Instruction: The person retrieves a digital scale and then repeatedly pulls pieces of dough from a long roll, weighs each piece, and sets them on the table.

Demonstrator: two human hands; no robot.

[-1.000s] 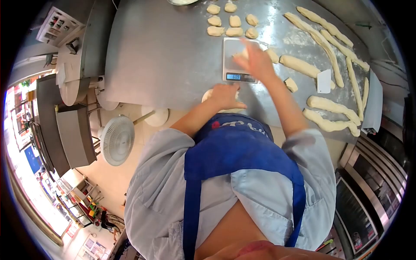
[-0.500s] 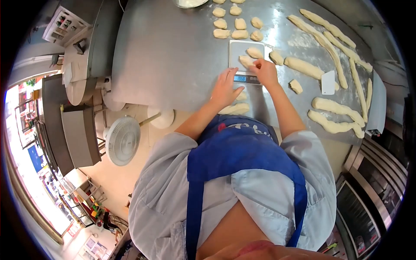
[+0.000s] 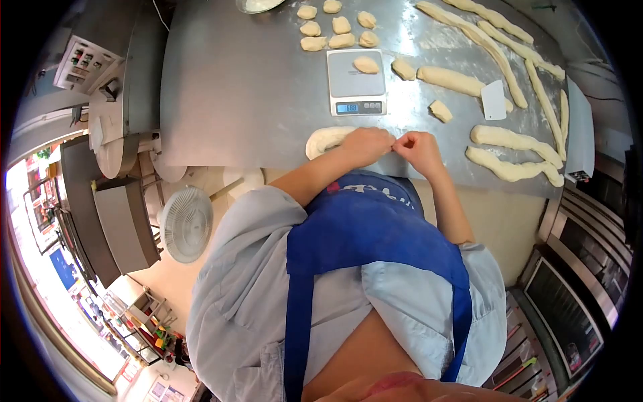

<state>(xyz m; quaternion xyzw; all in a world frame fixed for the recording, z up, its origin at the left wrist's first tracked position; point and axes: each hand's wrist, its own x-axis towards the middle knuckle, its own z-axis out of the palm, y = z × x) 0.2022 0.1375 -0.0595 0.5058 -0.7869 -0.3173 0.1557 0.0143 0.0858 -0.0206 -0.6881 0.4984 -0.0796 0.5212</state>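
Observation:
My left hand (image 3: 367,146) is closed, its back toward me, at the right end of a floured dough strip (image 3: 325,139) near the table's front edge. It covers part of that strip. My right hand (image 3: 418,153) has thumb and fingers pinched together and meets the left fingertips. Whatever lies between the fingers is hidden. Just beyond the hands stands a small digital scale (image 3: 355,88), its display lit, with one dough piece (image 3: 366,65) on the platform. Another cut piece (image 3: 404,69) lies right of the scale, and a loose one (image 3: 440,111) sits nearer.
Several small dough pieces (image 3: 341,25) stand in rows behind the scale. A thick dough roll (image 3: 449,80) ends by a white scraper (image 3: 494,100). Long dough ropes (image 3: 512,87) and two thicker strips (image 3: 516,138) lie at the right. A bowl (image 3: 260,5) is at the back.
My right hand has left the scale and come toward me; one of the two dough pieces there is gone. My left hand has also drawn back, and both now meet. The display number has dropped.

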